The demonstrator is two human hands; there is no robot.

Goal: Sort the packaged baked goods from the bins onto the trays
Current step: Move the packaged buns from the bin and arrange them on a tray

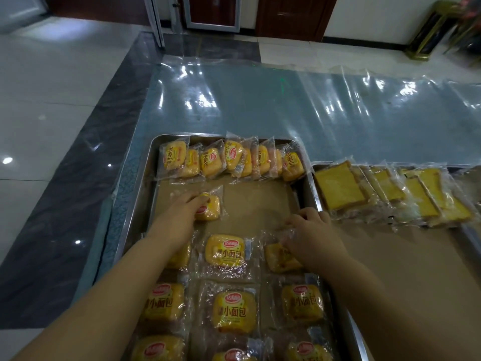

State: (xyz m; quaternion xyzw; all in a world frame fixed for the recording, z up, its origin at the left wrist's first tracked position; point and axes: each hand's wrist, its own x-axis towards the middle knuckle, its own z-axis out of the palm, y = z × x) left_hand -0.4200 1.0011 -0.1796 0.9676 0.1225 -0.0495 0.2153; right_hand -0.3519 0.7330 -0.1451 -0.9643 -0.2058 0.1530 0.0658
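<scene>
Under the left hand (pixel 179 217) lies a bun packet (pixel 210 209).

Left hand (pixel 179 217) holding bread packet (pixel 210 208), right hand (pixel 313 238) pinching second packet (pixel 279 257) by its wrapper, over metal tray (pixel 141 194)

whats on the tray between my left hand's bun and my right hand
Nothing but bare brown paper liner, seen in the head view. The left hand holds a bun pack; the right hand grips a second pack.

Toast tray (pixel 315 166) partly off-frame right
</scene>
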